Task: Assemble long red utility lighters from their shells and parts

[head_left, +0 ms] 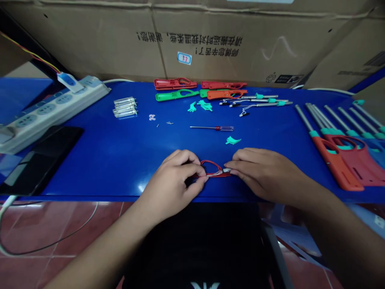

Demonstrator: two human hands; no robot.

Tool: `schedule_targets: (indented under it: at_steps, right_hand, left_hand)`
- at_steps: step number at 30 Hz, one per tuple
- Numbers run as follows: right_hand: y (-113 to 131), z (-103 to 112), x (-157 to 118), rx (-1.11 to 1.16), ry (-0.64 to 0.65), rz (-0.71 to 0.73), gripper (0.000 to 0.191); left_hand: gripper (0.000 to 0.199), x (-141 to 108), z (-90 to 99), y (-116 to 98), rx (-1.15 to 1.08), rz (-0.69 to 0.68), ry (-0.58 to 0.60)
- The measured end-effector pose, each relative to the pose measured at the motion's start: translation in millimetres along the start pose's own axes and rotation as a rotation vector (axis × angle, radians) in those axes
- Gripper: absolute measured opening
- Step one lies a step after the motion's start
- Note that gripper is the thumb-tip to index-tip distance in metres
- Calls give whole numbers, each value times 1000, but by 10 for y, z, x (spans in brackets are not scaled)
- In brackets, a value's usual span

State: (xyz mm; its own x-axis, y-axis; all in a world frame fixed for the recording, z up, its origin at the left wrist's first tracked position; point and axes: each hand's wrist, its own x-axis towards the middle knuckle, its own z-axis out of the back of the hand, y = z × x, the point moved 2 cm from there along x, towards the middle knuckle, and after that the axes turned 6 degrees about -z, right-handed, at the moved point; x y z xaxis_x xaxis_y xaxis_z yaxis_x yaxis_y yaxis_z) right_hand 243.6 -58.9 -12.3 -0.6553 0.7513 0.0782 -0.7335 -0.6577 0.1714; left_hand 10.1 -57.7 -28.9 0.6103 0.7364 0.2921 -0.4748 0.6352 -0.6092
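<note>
Near the table's front edge lies a red lighter shell half (213, 162), partly covered by my hands. My left hand (179, 180) is closed in a pinch on thin pale wires (214, 174) above the shell. My right hand (264, 172) has its fingertips closed on a small metal tube (227, 170) with a dark end, at the shell's right side. Both hands hide much of the part. Just beyond my right hand is a turquoise trigger piece (233, 140). A screwdriver (224, 128) with a clear and red handle lies farther back.
More shell halves (177, 95) and wired metal rods (267, 100) lie at the back. Transparent cylinders (124, 107) and tiny parts (152, 117) sit left of centre. Assembled lighters (337, 160) are at right, a phone (45, 160) and power strip (51, 106) at left. A cardboard box (120, 48) stands behind.
</note>
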Motion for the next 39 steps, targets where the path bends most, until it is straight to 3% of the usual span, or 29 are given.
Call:
schedule_targets:
  at_steps: [11, 18, 24, 31, 39]
  right_hand:
    - [31, -17, -11, -7, 36, -41, 33]
    - [96, -23, 44, 4, 20, -9, 31]
    - [155, -65, 87, 25, 62, -40, 30]
    - [155, -43, 139, 245, 115, -99, 32]
    - [133, -6, 178, 281, 82, -80, 31]
  left_hand:
    - [10, 16, 4, -55, 92, -3, 42]
    - [14, 45, -76, -108, 142, -104, -104]
    - [10, 98, -137, -52, 49, -138, -107]
    - [10, 85, -134, -95, 82, -190, -156]
    - [10, 33, -134, -98, 114, -191, -212]
